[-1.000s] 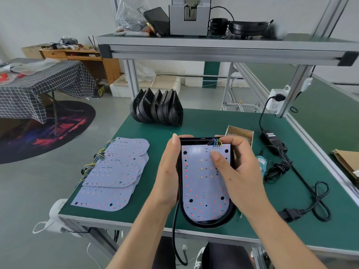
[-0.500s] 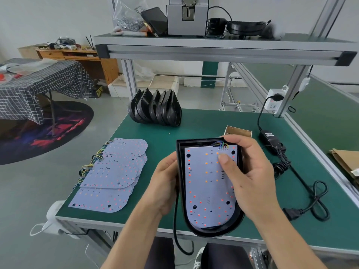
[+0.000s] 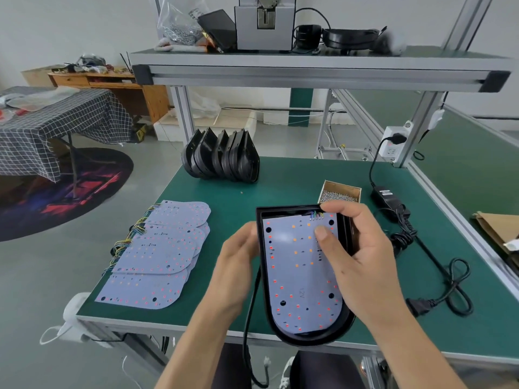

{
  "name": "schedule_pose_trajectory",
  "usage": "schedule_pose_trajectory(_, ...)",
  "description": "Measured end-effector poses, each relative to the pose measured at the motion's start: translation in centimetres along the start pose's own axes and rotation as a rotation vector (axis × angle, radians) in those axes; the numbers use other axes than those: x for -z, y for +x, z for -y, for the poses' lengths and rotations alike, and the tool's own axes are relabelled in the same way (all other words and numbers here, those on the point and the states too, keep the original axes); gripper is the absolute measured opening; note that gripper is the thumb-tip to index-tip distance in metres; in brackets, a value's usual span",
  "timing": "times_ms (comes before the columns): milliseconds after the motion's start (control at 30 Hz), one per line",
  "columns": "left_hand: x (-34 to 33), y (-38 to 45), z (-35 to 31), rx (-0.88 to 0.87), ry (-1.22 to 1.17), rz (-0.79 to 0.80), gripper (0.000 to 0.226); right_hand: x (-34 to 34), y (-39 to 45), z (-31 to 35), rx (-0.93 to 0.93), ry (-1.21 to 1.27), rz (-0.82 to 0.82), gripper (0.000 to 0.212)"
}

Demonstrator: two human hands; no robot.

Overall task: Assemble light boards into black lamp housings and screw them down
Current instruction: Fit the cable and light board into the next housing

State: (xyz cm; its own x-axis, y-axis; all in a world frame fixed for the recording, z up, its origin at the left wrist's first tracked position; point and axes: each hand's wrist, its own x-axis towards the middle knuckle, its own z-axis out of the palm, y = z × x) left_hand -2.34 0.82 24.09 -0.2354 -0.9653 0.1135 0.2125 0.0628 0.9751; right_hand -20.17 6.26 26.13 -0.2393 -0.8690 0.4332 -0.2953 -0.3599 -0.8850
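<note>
You hold one black lamp housing (image 3: 304,329) tilted up off the green bench (image 3: 295,183), near its front edge. Your left hand (image 3: 238,265) grips the housing's left wall, fingers curled behind it. Your right hand (image 3: 359,259) wraps the right wall, thumb pressed flat on the light board (image 3: 300,270), forefinger hooked over the top edge by the coloured wire leads (image 3: 316,215).

Progress, as judged: the board sits inside the housing but looks not yet fully seated. No screws show in its mounting holes, and no driver is in hand. So this unit is at the fitting step; screwing is all still to do.

Count:
- Light boards: one in the housing; a fanned stack of spare boards (image 3: 157,256) at bench left, about four or five, overlaps make it uncertain.
- Housings: one in hand; a row of empty housings (image 3: 222,157) on edge at the back, roughly five or six.
- One open box of screws (image 3: 340,193), just beyond your right hand.
- One power adapter (image 3: 386,195) with cord, at right.
</note>
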Motion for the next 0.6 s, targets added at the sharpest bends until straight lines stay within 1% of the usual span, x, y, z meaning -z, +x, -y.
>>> schedule_pose_trajectory(67, 0.3, -0.1, -0.5, -0.088, -0.067, -0.034, 0.054, 0.0, 0.2, 0.2, 0.012, -0.023, 0.032, 0.025)
schedule_pose_trajectory(100, 0.4, -0.2, -0.8, -0.138, -0.059, -0.007, 0.061, 0.0, 0.3, 0.2, 0.021, -0.032, 0.035, 0.028)
schedule_pose_trajectory(133, 0.3, -0.4, -1.2, -0.178, -0.004, 0.019, 0.062, -0.1, 0.4, 0.1, 0.023, -0.035, 0.036, 0.031)
schedule_pose_trajectory(167, 0.1, -0.6, -1.5, -0.199, 0.074, 0.019, 0.058, -0.1, 0.5, 0.0, 0.022, -0.028, 0.039, 0.033)
schedule_pose_trajectory(233, -0.4, -0.7, -2.0, -0.211, 0.198, -0.045, 0.042, -0.2, 0.5, 0.0, 0.020, 0.014, 0.065, 0.040)
schedule_pose_trajectory(300, -0.8, -0.6, -2.1, -0.221, 0.243, -0.118, 0.025, -0.4, 0.4, 0.1, 0.036, 0.009, 0.091, 0.052)
schedule_pose_trajectory(367, -1.0, -0.7, -2.0, -0.254, 0.281, -0.174, 0.013, -0.5, 0.4, 0.3, 0.033, -0.034, 0.101, 0.059)
schedule_pose_trajectory(500, -1.9, -0.8, -1.8, -0.295, 0.309, -0.278, 0.012, -0.3, 0.7, 0.6, 0.053, -0.064, 0.101, 0.059)
schedule_pose_trajectory(600, -2.2, -0.6, -1.6, -0.271, 0.259, -0.286, 0.013, 0.0, 0.9, 0.7, 0.057, -0.081, 0.093, 0.059)
